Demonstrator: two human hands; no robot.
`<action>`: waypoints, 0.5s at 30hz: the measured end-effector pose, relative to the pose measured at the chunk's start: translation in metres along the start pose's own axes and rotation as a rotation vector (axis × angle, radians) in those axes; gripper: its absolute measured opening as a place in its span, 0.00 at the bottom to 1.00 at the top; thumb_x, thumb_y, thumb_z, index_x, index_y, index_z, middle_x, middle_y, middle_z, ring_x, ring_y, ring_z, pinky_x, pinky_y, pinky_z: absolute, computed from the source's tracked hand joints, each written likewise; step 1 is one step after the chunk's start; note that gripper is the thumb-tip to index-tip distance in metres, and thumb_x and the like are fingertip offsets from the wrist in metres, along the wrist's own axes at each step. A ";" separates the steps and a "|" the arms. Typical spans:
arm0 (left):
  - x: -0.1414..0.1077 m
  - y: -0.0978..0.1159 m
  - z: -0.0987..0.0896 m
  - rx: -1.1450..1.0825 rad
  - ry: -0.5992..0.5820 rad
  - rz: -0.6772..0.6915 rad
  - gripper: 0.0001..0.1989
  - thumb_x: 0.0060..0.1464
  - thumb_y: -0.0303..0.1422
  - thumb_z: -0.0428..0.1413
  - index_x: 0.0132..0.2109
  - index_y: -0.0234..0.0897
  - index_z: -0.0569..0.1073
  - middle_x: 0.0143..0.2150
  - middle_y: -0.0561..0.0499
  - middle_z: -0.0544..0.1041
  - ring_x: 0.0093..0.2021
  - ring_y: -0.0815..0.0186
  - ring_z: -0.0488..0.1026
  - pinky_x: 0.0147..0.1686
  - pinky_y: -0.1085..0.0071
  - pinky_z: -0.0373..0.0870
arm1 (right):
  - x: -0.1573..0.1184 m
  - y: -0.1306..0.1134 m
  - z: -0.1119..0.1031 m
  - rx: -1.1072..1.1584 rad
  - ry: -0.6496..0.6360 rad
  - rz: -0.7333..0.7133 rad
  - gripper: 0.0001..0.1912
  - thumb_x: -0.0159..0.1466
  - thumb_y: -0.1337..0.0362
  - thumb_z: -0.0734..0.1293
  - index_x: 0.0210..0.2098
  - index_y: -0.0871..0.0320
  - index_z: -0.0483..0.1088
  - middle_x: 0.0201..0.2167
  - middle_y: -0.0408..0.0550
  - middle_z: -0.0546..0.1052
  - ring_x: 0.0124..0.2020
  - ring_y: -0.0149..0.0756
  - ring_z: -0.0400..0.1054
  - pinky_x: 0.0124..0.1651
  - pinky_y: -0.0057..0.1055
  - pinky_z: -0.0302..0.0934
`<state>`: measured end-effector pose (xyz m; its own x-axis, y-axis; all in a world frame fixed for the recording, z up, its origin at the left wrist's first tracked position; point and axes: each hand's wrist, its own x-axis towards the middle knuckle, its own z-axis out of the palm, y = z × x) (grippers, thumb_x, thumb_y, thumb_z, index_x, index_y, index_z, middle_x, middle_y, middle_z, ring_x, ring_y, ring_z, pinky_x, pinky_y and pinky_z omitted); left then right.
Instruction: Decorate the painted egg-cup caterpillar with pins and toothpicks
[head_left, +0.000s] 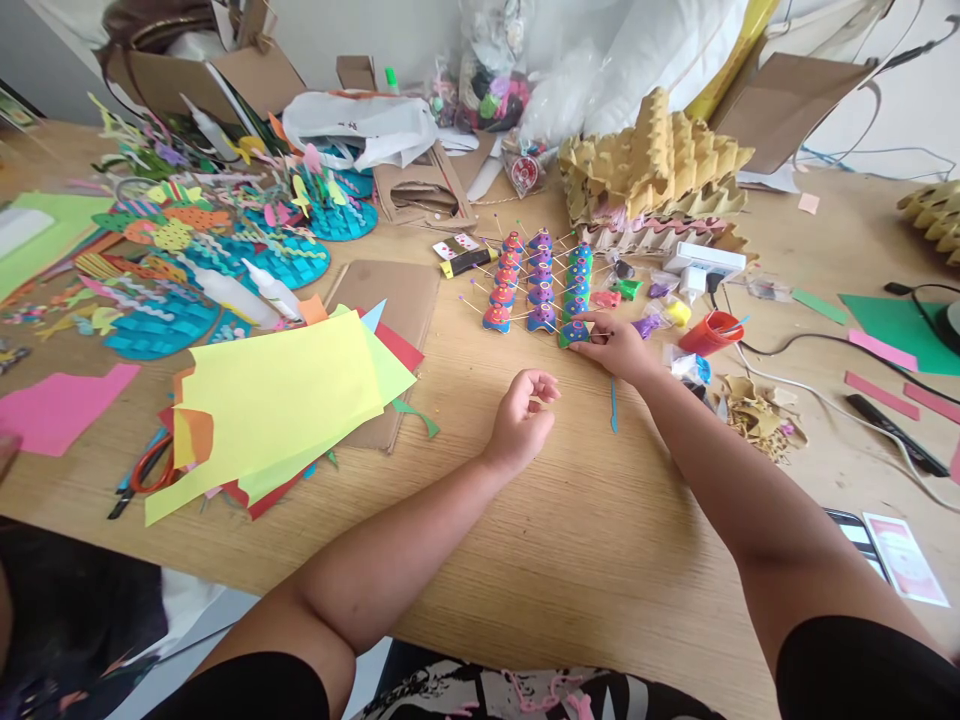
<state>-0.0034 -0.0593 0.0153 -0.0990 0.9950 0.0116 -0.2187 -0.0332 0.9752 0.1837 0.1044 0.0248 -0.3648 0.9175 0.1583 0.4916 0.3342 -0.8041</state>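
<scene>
My right hand [621, 347] grips the near end of a green-and-blue egg-carton caterpillar [578, 283] between thumb and fingers. Left of it stand a purple egg-carton caterpillar [541, 290] and a red one [503, 290] with blue lower edges. All three are dotted rows of bumps, and thin pin-like sticks poke out from their sides. My left hand [523, 420] hovers over the table nearer to me, loosely curled with fingers apart and nothing visible in it. A blue paper strip [614, 405] lies below my right hand.
Coloured paper sheets [285, 385] lie on cardboard [401, 300] at the left, with blue woven crafts [161, 320] and glue bottles [232, 293] behind. Egg trays [660, 160] are stacked at the back. To the right are a red cup [709, 334], cables and a phone [856, 540].
</scene>
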 end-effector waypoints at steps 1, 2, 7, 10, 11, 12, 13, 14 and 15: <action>0.000 0.000 0.000 0.002 -0.001 0.002 0.23 0.40 0.20 0.53 0.46 0.39 0.72 0.41 0.50 0.75 0.43 0.65 0.71 0.40 0.69 0.64 | 0.000 -0.001 0.000 0.000 -0.007 0.001 0.31 0.54 0.45 0.78 0.52 0.55 0.78 0.22 0.34 0.57 0.26 0.31 0.52 0.35 0.34 0.50; 0.000 0.000 0.000 0.003 -0.002 0.003 0.23 0.40 0.20 0.53 0.46 0.39 0.72 0.41 0.50 0.76 0.43 0.65 0.71 0.40 0.69 0.64 | -0.001 -0.002 0.001 0.002 -0.012 0.003 0.31 0.54 0.45 0.78 0.52 0.55 0.78 0.22 0.34 0.56 0.26 0.31 0.51 0.34 0.34 0.50; 0.000 0.000 0.000 -0.011 -0.002 -0.003 0.23 0.40 0.21 0.53 0.46 0.38 0.72 0.42 0.50 0.75 0.43 0.65 0.71 0.40 0.69 0.63 | -0.001 -0.005 0.002 0.019 0.002 0.012 0.32 0.55 0.47 0.78 0.53 0.57 0.78 0.23 0.34 0.57 0.26 0.30 0.51 0.35 0.34 0.50; 0.000 0.000 0.000 -0.011 -0.005 -0.004 0.23 0.40 0.21 0.53 0.46 0.38 0.72 0.42 0.50 0.75 0.43 0.66 0.71 0.40 0.69 0.63 | 0.000 -0.004 0.003 0.025 0.003 0.003 0.32 0.54 0.46 0.78 0.54 0.57 0.78 0.23 0.34 0.57 0.27 0.30 0.52 0.35 0.34 0.50; 0.000 0.000 0.000 -0.011 -0.005 -0.004 0.23 0.39 0.21 0.53 0.46 0.38 0.72 0.42 0.50 0.75 0.43 0.66 0.71 0.40 0.69 0.63 | 0.000 -0.004 0.003 0.025 0.004 0.001 0.33 0.54 0.46 0.78 0.54 0.57 0.78 0.23 0.34 0.57 0.27 0.30 0.52 0.35 0.34 0.50; 0.000 0.000 0.000 -0.011 -0.004 -0.003 0.23 0.39 0.21 0.53 0.46 0.38 0.72 0.42 0.50 0.75 0.43 0.66 0.71 0.40 0.69 0.63 | 0.000 -0.003 0.003 0.023 0.005 0.000 0.33 0.54 0.46 0.78 0.54 0.57 0.78 0.23 0.34 0.57 0.27 0.30 0.52 0.35 0.34 0.50; 0.000 0.000 0.000 -0.010 -0.004 -0.003 0.23 0.39 0.21 0.53 0.46 0.38 0.72 0.42 0.50 0.75 0.43 0.66 0.71 0.40 0.69 0.63 | 0.000 -0.002 0.004 0.019 0.005 0.002 0.33 0.54 0.45 0.78 0.54 0.56 0.78 0.23 0.34 0.57 0.27 0.30 0.52 0.35 0.34 0.50; 0.000 0.000 0.000 -0.009 -0.004 -0.003 0.23 0.40 0.21 0.53 0.46 0.38 0.72 0.42 0.50 0.75 0.43 0.66 0.71 0.40 0.69 0.64 | 0.000 -0.001 0.004 0.013 0.005 0.005 0.33 0.54 0.45 0.78 0.54 0.56 0.78 0.23 0.34 0.57 0.27 0.30 0.53 0.35 0.33 0.50; 0.000 -0.001 0.000 -0.007 -0.004 -0.001 0.23 0.40 0.21 0.53 0.46 0.38 0.72 0.42 0.50 0.75 0.43 0.66 0.71 0.40 0.69 0.64 | 0.001 -0.001 0.004 0.006 0.002 0.008 0.34 0.54 0.44 0.78 0.54 0.55 0.78 0.23 0.34 0.57 0.27 0.30 0.53 0.34 0.33 0.50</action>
<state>-0.0031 -0.0592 0.0146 -0.0953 0.9954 0.0110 -0.2256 -0.0324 0.9737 0.1800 0.1038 0.0231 -0.3594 0.9205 0.1534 0.4897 0.3260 -0.8087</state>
